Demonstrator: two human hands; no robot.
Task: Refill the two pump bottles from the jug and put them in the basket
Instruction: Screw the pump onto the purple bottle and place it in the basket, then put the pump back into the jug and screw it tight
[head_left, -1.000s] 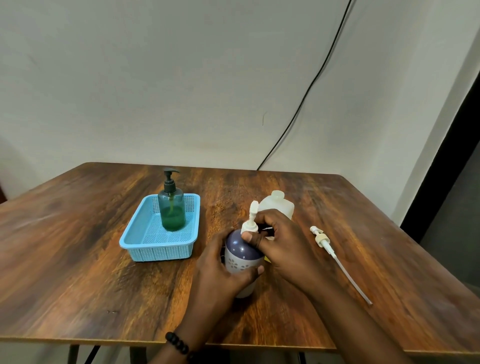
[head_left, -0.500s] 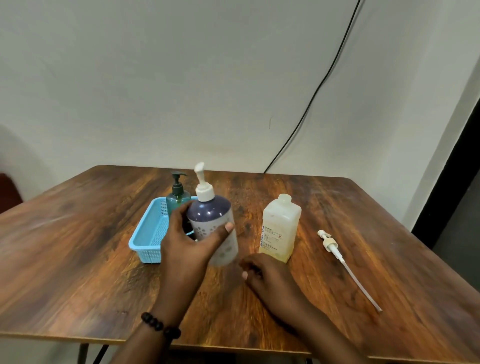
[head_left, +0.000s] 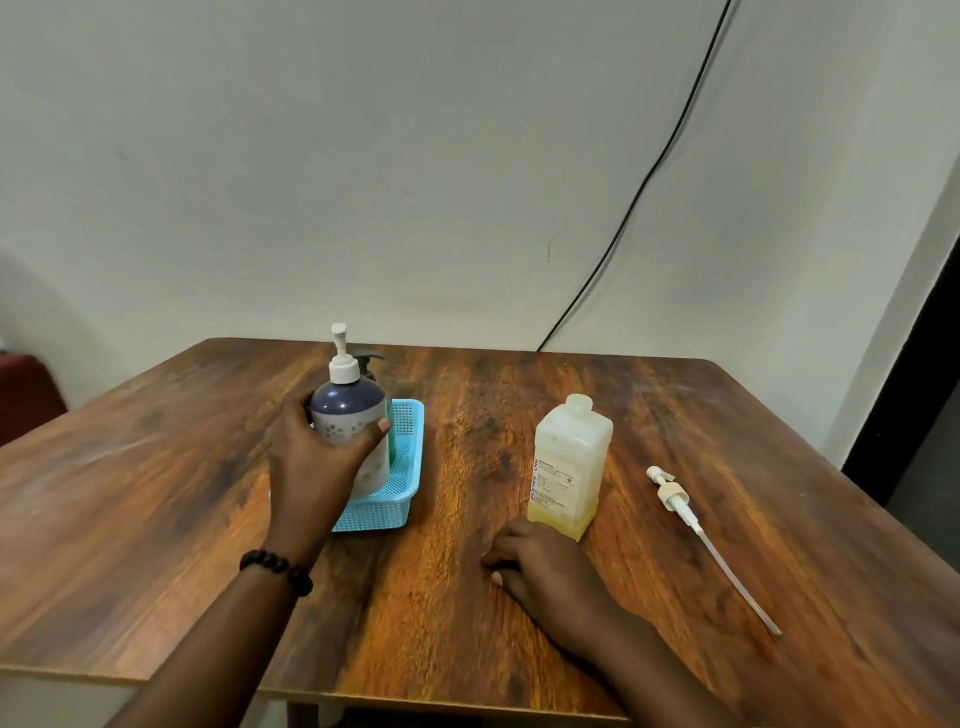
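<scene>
Left hand wraps the purple pump bottle round its body, thumb on the near side, fingers curled round the far side; bottle upright, over the blue basket, at about 11 o'clock from surface centre. Can't tell if its base is down on the basket floor.

Right hand rests on the surface, fingers loosely curled, holding nothing, just at 6 o'clock of the jug.

Handling, my read: refilled bottle is probably heavy for its size, smooth hard plastic, likely slick if any soap dripped. Mid-body grip is right; the pump neck is thin and top-heavy, not a handle.

Green pump bottle sits in the basket behind the purple one, mostly hidden, only the pump head shows. Tight fit, risk of knocking it.

Jug upright, no pump on it, a little yellow liquid at the bottom. Loose pump with dip tube lies at 3 o'clock of the jug, apart from it.
</scene>
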